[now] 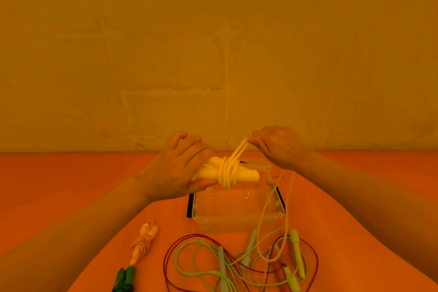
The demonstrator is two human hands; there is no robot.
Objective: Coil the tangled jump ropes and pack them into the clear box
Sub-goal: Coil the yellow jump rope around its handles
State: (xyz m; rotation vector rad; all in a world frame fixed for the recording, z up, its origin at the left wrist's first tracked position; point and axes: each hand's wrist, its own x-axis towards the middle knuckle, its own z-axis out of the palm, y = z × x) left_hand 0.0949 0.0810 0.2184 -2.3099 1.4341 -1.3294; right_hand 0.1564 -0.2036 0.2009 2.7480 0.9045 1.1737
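My left hand [180,168] grips the two pale yellow handles [246,176] of a jump rope, held level above the clear box [237,218]. Yellow cord [227,170] is wound several times round the handles. My right hand [279,147] pinches the cord strands up and to the right of the handles. From it a long loop [288,208] hangs down over the box's right side to the table. A tangle of green, red and yellow-green ropes [237,261] lies in front of the box.
A coiled pale pink rope [142,244] lies at the lower left on the orange table [71,185]. A coiled green rope [124,278] sits below it. A dark lid [189,206] lies under the box. A wall rises behind the table.
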